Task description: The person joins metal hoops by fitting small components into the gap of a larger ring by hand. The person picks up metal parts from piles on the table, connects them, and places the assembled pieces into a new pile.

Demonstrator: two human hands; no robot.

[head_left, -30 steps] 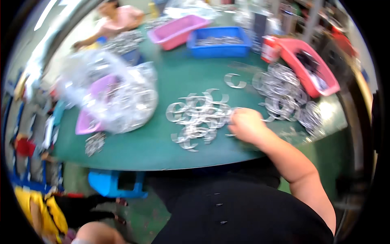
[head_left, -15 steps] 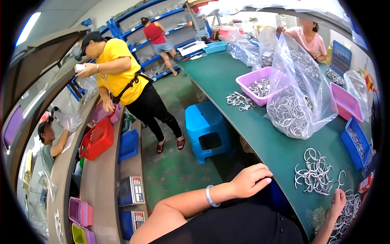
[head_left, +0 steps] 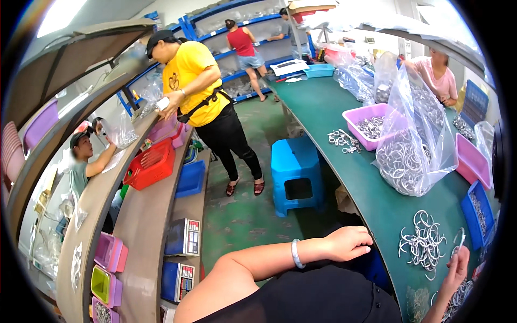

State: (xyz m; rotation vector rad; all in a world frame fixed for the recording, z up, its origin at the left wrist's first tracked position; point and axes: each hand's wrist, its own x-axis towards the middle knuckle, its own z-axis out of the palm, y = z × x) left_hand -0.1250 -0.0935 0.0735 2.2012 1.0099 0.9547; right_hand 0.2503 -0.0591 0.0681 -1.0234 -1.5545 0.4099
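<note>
My right hand (head_left: 459,266) pinches a silver split ring (head_left: 459,237), held up beside a loose pile of open metal rings (head_left: 422,242) on the green table (head_left: 328,113). More rings (head_left: 459,299) lie heaped by that wrist, partly hidden by the forearm. My left hand (head_left: 350,243), with a pale bangle on its wrist, hovers at the table's near edge. Its fingers are curled together, and nothing shows in them. Beyond the pile stands a clear plastic bag (head_left: 404,161) full of similar rings.
Behind the bag is a lilac tray (head_left: 358,132) of metal parts, with loose clasps (head_left: 344,141) beside it. A blue tray (head_left: 476,212) and a pink tray (head_left: 473,161) line the right side. A blue stool (head_left: 296,172) stands left of the table. A person in yellow (head_left: 196,81) works at the left shelves.
The whole view has shifted, so the scene sits further right. My right hand still pinches a ring, now turned more edge-on. The person in yellow has lowered the white object.
</note>
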